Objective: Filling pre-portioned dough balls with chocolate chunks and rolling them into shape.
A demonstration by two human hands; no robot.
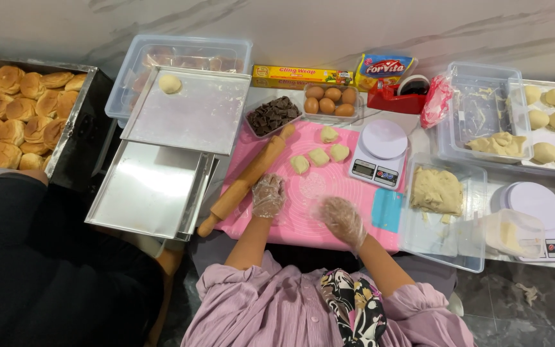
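Both gloved hands, left point(268, 196) and right point(342, 219), curl fingers on pink mat point(303, 218) between rolling pin point(246, 179) and scale point(378, 154)

Clear plastic gloves cover both hands point(268, 195); mauve ribbed sleeves point(239, 292), floral scarf point(356, 302).

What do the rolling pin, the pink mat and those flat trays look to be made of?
Rolling pin: likely wood, a matt tan surface.
Pink mat: probably silicone; thin, flat, with faint printed circles.
Trays: metal, maybe aluminium or steel; silvery and reflective.
Both hands wear thin clear plastic gloves, crinkled and shiny.
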